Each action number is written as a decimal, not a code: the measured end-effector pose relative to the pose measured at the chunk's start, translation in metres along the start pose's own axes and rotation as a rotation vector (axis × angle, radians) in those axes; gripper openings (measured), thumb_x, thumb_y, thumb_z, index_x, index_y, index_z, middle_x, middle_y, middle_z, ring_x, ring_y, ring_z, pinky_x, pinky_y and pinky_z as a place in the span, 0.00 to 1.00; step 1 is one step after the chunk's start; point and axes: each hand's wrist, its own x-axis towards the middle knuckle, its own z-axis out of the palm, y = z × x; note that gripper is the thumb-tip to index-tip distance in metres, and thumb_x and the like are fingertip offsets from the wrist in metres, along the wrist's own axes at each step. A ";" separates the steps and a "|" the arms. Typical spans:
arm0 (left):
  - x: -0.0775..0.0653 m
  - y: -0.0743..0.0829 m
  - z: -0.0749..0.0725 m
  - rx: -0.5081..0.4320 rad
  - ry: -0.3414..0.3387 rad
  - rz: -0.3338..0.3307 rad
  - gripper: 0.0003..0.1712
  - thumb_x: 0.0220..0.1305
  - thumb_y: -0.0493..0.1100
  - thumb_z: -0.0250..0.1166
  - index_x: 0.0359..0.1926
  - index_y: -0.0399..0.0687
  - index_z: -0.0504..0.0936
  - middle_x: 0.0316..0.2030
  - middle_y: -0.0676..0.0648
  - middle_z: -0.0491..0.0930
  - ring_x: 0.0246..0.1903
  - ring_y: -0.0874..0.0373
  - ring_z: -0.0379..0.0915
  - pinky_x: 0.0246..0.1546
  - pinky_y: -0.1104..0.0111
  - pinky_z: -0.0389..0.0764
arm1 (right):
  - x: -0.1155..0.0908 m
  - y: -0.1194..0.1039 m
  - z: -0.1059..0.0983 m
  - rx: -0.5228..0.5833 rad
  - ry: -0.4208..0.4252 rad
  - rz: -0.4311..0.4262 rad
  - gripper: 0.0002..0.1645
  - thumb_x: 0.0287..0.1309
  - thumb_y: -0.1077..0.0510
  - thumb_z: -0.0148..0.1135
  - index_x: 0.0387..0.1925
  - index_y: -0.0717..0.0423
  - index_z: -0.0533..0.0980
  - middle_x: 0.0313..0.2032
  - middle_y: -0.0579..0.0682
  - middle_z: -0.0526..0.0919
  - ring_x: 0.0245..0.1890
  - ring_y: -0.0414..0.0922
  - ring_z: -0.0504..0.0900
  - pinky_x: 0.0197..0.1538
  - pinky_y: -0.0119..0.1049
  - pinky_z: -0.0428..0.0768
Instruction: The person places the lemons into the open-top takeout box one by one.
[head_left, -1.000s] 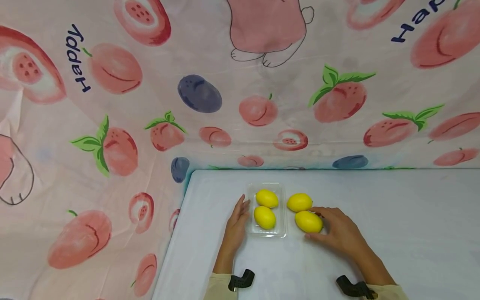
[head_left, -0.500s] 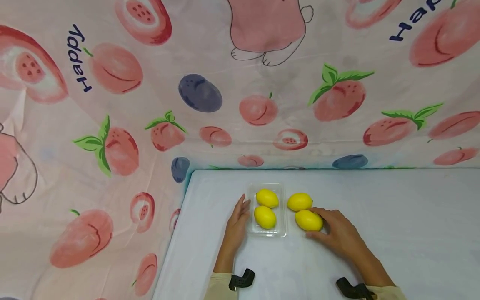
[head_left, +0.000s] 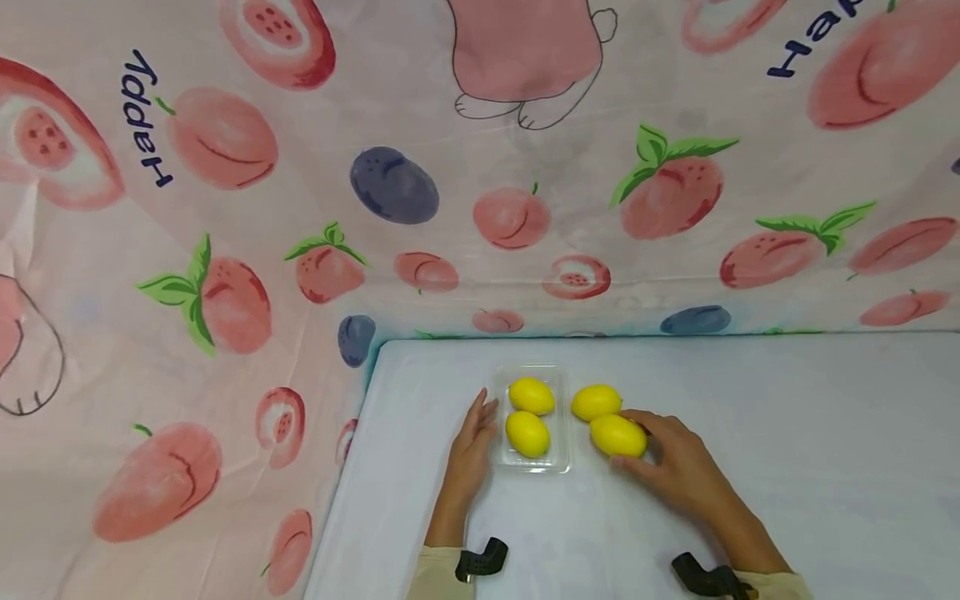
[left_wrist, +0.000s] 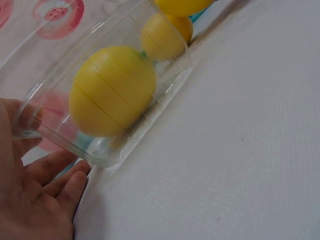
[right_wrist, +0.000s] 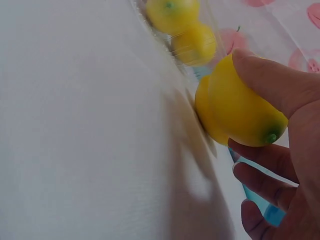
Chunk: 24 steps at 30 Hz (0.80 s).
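Observation:
Between thumb and fingers, my right hand [head_left: 678, 462] pinches a yellow lemon [head_left: 618, 437]. A shadow lies under that lemon [right_wrist: 245, 105] in the right wrist view, so it looks raised slightly off the table. Just behind it sits another lemon [head_left: 596, 402]. To the left stands a clear plastic box [head_left: 558, 462] with two lemons inside, a front one [head_left: 528, 435] and a back one [head_left: 532, 396]. My left hand [head_left: 470, 446] is at the box's left side, fingers extended along its wall; one finger shows through the plastic in the left wrist view.
The box and lemons are on a white table [head_left: 810, 450]. A cloth printed with fruit [head_left: 427, 312] hangs behind the table and down its left side. A black wrist mount [head_left: 482, 558] sits at the left sleeve, with another mount [head_left: 708, 577] at the right.
My right hand has raised the pinched lemon a little, and it shows slightly higher in the head view. My left hand and the box stay in place; the head view has shifted slightly.

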 end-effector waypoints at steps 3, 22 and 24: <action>0.000 -0.002 -0.001 0.002 0.004 0.006 0.32 0.78 0.43 0.50 0.79 0.65 0.59 0.71 0.50 0.72 0.72 0.49 0.66 0.75 0.47 0.62 | 0.002 -0.004 0.000 0.019 -0.004 0.004 0.42 0.52 0.37 0.76 0.64 0.50 0.76 0.59 0.55 0.82 0.56 0.56 0.79 0.59 0.62 0.77; 0.002 0.000 0.001 -0.011 0.009 -0.011 0.32 0.79 0.41 0.50 0.79 0.60 0.59 0.72 0.46 0.71 0.72 0.45 0.65 0.75 0.45 0.60 | 0.012 -0.040 0.001 0.074 0.004 -0.022 0.40 0.51 0.42 0.79 0.65 0.46 0.76 0.58 0.52 0.82 0.54 0.52 0.79 0.52 0.54 0.82; 0.001 -0.001 0.001 -0.006 0.005 -0.006 0.32 0.79 0.43 0.50 0.79 0.64 0.59 0.72 0.49 0.71 0.72 0.48 0.66 0.75 0.46 0.61 | 0.013 -0.043 0.003 0.075 0.000 -0.022 0.40 0.51 0.40 0.78 0.65 0.46 0.76 0.57 0.51 0.82 0.54 0.51 0.78 0.53 0.54 0.81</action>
